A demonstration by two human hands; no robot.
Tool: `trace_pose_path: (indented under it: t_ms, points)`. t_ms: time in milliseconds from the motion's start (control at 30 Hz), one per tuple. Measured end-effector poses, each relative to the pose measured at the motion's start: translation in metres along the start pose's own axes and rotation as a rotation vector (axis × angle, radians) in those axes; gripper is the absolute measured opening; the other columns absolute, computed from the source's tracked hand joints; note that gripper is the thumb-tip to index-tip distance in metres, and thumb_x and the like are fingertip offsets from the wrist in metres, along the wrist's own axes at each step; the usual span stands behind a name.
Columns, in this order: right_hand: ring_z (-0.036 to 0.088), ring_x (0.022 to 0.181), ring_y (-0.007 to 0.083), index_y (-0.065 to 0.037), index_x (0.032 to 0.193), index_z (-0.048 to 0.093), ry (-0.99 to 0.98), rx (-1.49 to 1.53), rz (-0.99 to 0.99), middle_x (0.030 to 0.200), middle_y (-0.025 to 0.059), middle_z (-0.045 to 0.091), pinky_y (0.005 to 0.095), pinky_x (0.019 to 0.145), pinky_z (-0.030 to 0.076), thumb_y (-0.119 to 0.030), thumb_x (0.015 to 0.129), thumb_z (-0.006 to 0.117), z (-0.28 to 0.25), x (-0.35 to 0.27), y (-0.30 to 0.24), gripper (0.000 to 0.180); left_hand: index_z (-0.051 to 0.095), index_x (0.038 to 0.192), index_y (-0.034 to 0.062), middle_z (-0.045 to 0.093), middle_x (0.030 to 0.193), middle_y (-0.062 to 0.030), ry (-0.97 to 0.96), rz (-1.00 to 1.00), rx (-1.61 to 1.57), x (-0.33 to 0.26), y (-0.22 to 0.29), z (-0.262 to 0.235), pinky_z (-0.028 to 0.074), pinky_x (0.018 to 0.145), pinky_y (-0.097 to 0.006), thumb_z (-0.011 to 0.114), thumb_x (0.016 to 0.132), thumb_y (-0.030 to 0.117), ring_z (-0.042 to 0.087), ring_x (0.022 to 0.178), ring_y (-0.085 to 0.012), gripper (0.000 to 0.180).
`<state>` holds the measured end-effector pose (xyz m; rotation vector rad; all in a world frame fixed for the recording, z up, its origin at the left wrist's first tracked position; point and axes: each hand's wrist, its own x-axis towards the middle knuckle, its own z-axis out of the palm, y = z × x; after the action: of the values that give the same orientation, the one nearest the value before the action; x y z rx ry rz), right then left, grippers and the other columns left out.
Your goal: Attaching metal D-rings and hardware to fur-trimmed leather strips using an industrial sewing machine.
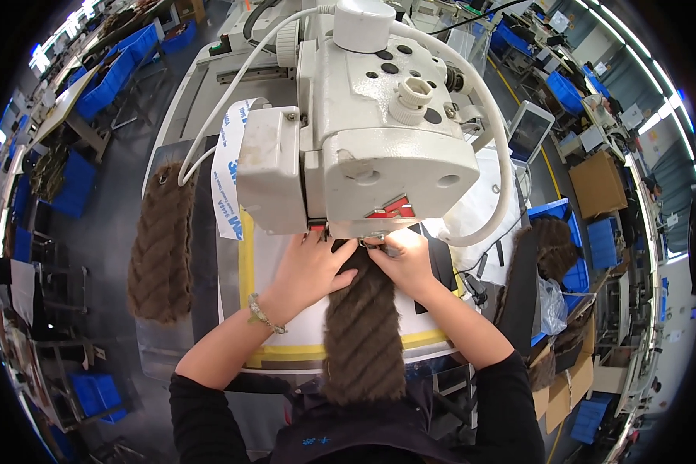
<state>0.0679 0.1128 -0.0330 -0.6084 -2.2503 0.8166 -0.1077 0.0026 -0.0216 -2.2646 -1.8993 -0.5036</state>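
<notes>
A strip of dark brown fur (363, 332) with slanting ridges runs from beneath the head of a white industrial sewing machine (402, 166) toward my body, its near end hanging over the table's front edge. My left hand (309, 269) lies at the strip's far left side, fingers spread and thumb apart; some fingertips are hidden under the machine. Thumb and forefinger of my right hand (404, 261) close on the strip's far end, beside a small metal part (371, 243) under the machine head. Whether that part belongs to the machine or the strip I cannot tell.
Left on the table lies another brown fur strip (161, 247) with a hole near its top. White tape (228, 170) hangs beside the machine. Yellow tape (286, 354) borders the white work surface. At right stand a blue bin (572, 271) with fur pieces and an open cardboard box (568, 394).
</notes>
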Motion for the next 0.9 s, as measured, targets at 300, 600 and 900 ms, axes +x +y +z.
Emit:
trace_pose_path:
  t_ms: [300, 600, 900]
  points:
    - [0.064, 0.085, 0.0275, -0.004, 0.092, 0.067, 0.003, -0.027, -0.006, 0.091, 0.0103, 0.066, 0.0340, 0.070, 0.053, 0.001, 0.073, 0.071, 0.003, 0.003, -0.006, 0.020, 0.066, 0.120, 0.0186, 0.063, 0.111, -0.0160, -0.157, -0.083, -0.492, -0.003, -0.028, 0.001, 0.047, 0.088, -0.045, 0.067, 0.084, 0.025, 0.059, 0.099, -0.0360, 0.037]
    - [0.059, 0.092, 0.0303, -0.006, 0.086, 0.067, -0.040, -0.128, -0.027, 0.091, 0.0091, 0.065, 0.0385, 0.084, 0.047, -0.001, 0.068, 0.073, 0.007, 0.001, -0.002, 0.019, 0.067, 0.115, 0.0070, 0.064, 0.106, -0.0181, -0.132, -0.136, -0.454, -0.004, -0.022, -0.003, 0.044, 0.089, -0.042, 0.066, 0.086, 0.026, 0.059, 0.098, -0.0367, 0.035]
    - [0.055, 0.101, 0.0322, -0.006, 0.088, 0.066, -0.109, -0.150, -0.012, 0.100, 0.0105, 0.063, 0.0402, 0.090, 0.044, -0.002, 0.069, 0.073, 0.005, 0.001, 0.000, 0.020, 0.066, 0.114, 0.0078, 0.063, 0.110, -0.0177, -0.099, -0.122, -0.415, 0.000, -0.018, 0.006, 0.045, 0.091, -0.044, 0.067, 0.085, 0.024, 0.058, 0.101, -0.0365, 0.034]
